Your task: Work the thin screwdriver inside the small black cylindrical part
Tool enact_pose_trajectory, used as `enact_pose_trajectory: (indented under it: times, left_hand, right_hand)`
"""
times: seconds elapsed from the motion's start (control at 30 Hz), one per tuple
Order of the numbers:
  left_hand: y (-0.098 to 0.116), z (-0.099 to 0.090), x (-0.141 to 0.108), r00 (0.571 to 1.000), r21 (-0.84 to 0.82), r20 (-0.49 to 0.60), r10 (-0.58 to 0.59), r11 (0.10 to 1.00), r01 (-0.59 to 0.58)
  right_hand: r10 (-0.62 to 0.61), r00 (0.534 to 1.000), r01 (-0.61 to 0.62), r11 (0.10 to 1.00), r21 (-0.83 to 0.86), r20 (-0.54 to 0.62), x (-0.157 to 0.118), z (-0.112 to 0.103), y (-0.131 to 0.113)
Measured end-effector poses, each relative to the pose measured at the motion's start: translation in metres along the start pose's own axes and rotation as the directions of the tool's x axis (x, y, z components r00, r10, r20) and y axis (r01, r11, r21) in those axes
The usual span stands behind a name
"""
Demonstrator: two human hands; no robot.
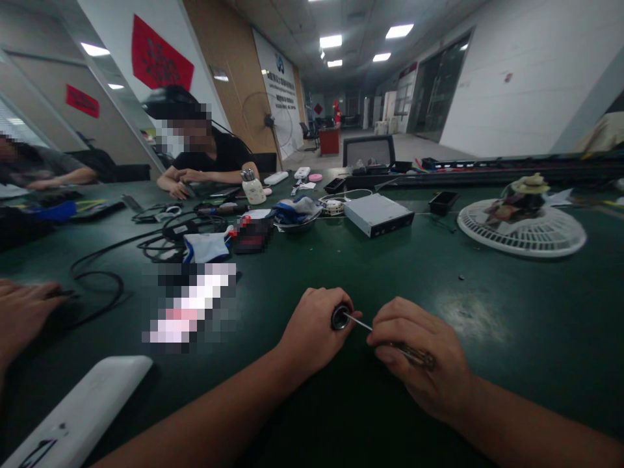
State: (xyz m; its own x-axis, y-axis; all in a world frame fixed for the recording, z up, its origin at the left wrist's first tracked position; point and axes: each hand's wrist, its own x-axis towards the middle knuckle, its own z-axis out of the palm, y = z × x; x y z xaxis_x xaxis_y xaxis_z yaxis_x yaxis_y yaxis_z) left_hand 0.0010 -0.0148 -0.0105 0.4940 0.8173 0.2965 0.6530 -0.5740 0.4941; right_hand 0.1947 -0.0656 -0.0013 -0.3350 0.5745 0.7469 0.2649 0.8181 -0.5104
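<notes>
Black, round and hollow-mouthed: holding the part (340, 316) in the left hand (312, 328), with fingers closed round its side and the opening turned toward the right hand (446, 364). Gripping a screwdriver (412, 353) there, by the handle, with the thin shaft aimed slantwise at the mouth. Cannot tell from this view how deep to put the tip, nor whether against a screw.

Most at risk, probably, from a slip: with too much push or a poor seat, likely to skate off the rim toward the left fingers, close beside the opening. Could also spin the part in the left palm, given a light grip and a hard turn. Held over the green table (273, 276) without visible support beneath, so liable to drop and roll after a loosened hold. Might lose any small loose piece too, hard to spot on so dark a top; compare the tiny dark bit (461, 277) lying out to the right, near the fan grille (521, 227). Perhaps scratched inside, from steering the shaft at a slant. Less likely to be jogged by the neighbouring person's hand (26, 315), well apart at far left, near the cable (121, 286).
</notes>
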Motion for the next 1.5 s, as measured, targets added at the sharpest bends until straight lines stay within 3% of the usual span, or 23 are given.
enact_pose_trajectory:
  times: [0.13,0.33,0.5,0.7,0.9,1.1,1.3,1.5]
  left_hand:
    - [-0.0007,0.0006,-0.0002,1.000,0.014,-0.016,0.004,1.000,-0.004]
    - [0.0005,0.0000,0.0000,1.000,0.001,-0.016,-0.001,1.000,0.001]
    - [-0.0003,-0.0006,-0.0006,1.000,0.000,-0.003,0.018,1.000,-0.018]
    - [0.0019,-0.0015,0.0004,1.000,0.009,0.006,-0.018,1.000,0.018]
    - [0.0006,-0.0016,0.0001,1.000,0.007,-0.003,0.001,1.000,-0.001]
    - [0.0019,-0.0026,0.0006,1.000,-0.004,0.014,-0.013,1.000,0.013]
    - [0.0015,-0.0014,0.0005,1.000,0.013,0.014,-0.005,1.000,0.005]
    - [0.0025,-0.0020,0.0009,1.000,0.020,0.002,-0.022,1.000,0.022]
  right_hand:
    - [-0.014,0.999,0.013,0.999,0.038,0.036,-0.0004,0.0004,0.0003]
    - [0.015,1.000,-0.015,1.000,-0.015,-0.008,-0.0008,0.0002,-0.0009]
    - [-0.019,0.999,0.018,0.999,0.034,0.050,-0.0024,0.0014,0.0005]
    - [0.024,1.000,-0.025,0.999,-0.026,-0.016,0.0001,-0.0001,-0.0003]
    - [-0.011,0.999,0.010,1.000,0.028,0.048,-0.0004,0.0008,-0.0010]
    - [0.043,0.999,-0.043,0.999,-0.021,-0.014,-0.0007,0.0000,-0.0008]
    - [-0.026,0.998,0.027,1.000,-0.006,0.052,0.0003,0.0008,-0.0010]
    - [0.022,1.000,-0.023,0.999,-0.045,-0.008,0.0035,-0.0002,-0.0019]
